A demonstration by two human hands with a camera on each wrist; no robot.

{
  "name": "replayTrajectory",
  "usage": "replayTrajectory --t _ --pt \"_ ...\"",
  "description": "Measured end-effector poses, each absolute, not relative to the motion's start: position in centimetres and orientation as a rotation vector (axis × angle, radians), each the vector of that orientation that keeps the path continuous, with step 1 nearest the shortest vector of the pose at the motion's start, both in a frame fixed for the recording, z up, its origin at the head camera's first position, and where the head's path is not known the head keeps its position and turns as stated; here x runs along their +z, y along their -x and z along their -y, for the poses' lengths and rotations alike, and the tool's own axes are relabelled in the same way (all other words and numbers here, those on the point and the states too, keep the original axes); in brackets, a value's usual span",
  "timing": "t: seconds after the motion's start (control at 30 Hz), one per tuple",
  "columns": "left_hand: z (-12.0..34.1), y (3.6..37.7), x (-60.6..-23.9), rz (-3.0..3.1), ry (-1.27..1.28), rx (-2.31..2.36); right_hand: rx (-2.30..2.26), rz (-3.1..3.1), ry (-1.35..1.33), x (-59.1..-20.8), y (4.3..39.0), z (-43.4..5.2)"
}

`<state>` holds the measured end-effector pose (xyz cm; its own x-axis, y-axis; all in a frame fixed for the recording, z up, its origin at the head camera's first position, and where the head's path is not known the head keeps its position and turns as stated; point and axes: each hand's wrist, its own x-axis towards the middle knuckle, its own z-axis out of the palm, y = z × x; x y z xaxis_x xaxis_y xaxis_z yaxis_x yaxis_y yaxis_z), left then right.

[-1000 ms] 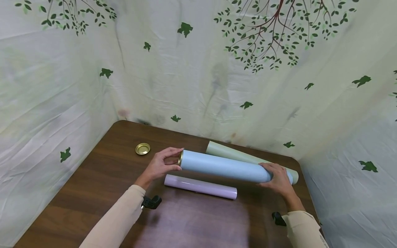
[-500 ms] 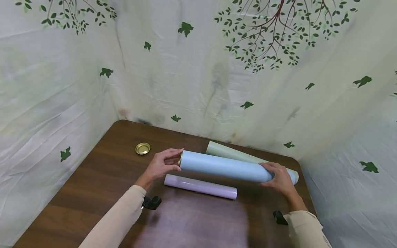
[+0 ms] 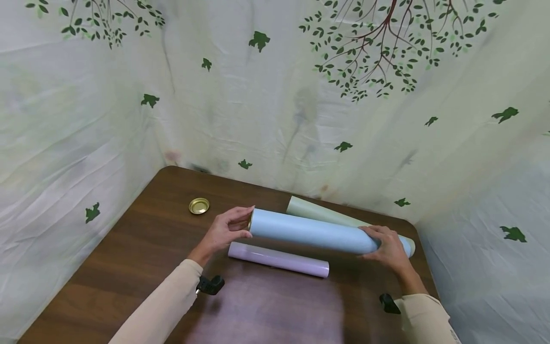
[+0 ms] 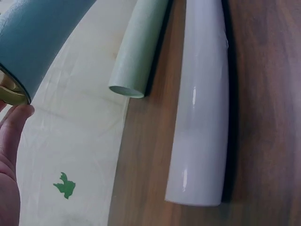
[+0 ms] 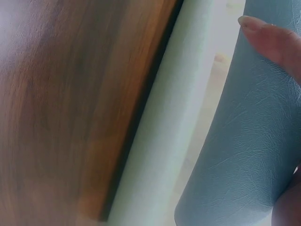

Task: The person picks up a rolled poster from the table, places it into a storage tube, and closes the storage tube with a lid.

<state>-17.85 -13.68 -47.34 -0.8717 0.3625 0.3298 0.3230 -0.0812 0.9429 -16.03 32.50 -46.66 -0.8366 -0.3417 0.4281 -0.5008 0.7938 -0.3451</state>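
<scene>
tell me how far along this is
Seemingly done: gold lid lies loose on the table. In hand: blue tube, right hand gripping it, left hand at its gold end. Perhaps left: green roll and purple roll, lying outside the tube.

Curtained booth, wider room unclear — leaf-printed cloth (image 3: pixel 275 119) on three sides, wood-grain table (image 3: pixel 129 248) within.

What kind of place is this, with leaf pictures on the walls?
Probably a small curtained-off corner for filming handwork: wrinkled pale cloth printed with green leaves hangs behind and beside a brown wood-grain table, and a small black device, likely a camera, sits by a beige sleeve.
</scene>
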Motion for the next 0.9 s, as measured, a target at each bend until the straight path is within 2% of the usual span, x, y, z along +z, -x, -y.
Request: replayTrajectory --t 0.37,0.9 --pt "13.2 17.8 -48.0 -1.95 -0.872 2.301 0.66 2.635 -0.664 -46.5 15.7 -32.7" --pt "13.2 18.3 -47.8 -2.081 -0.768 2.133 0.615 2.58 -0.692 -47.6 15.7 -33.3"
